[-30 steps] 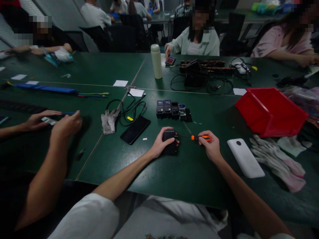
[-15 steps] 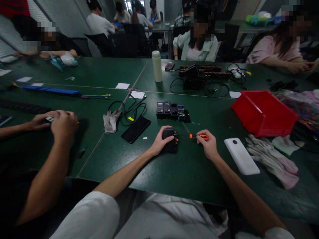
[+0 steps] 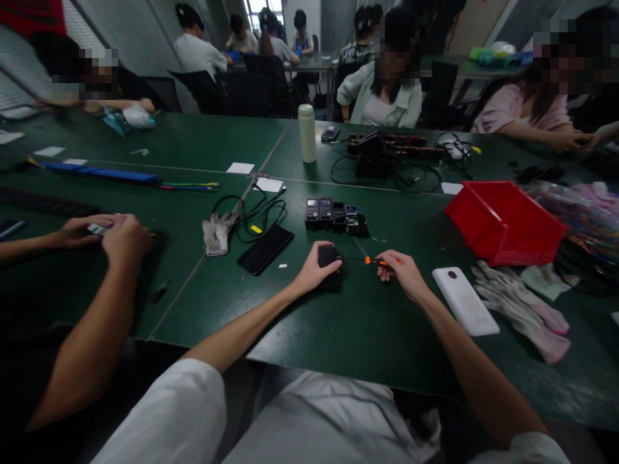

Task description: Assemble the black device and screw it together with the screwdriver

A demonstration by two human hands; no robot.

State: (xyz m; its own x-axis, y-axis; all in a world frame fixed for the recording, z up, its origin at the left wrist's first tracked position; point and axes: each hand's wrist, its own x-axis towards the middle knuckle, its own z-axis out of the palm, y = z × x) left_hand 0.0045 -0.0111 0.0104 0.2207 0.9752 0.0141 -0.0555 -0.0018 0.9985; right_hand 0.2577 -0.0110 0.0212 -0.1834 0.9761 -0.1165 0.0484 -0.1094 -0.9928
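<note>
My left hand point(image 3: 314, 267) is closed around a small black box-shaped device point(image 3: 327, 256), held just above or on the green table. In my right hand point(image 3: 399, 272) is a screwdriver point(image 3: 374, 261) with an orange and black handle, its thin shaft pointing left at the device's side. Whether the tip touches the device is too small to tell. Beyond my hands stands a row of several small black modules point(image 3: 325, 211), with a bare circuit board point(image 3: 352, 219) at its right end. A black phone point(image 3: 265, 249) lies left of my left hand.
A white power bank point(image 3: 465, 301), work gloves point(image 3: 525, 309) and a red bin point(image 3: 505, 222) are on the right. A black cable point(image 3: 264, 209) and a crumpled glove point(image 3: 217, 233) lie left. A bottle point(image 3: 307, 133) stands farther back. A co-worker's hands point(image 3: 109, 238) work at left.
My right hand has turned on the screwdriver handle, its fingers now curled lower and covering more of it. The black device has tilted slightly in my left hand. The view has shifted a little.
</note>
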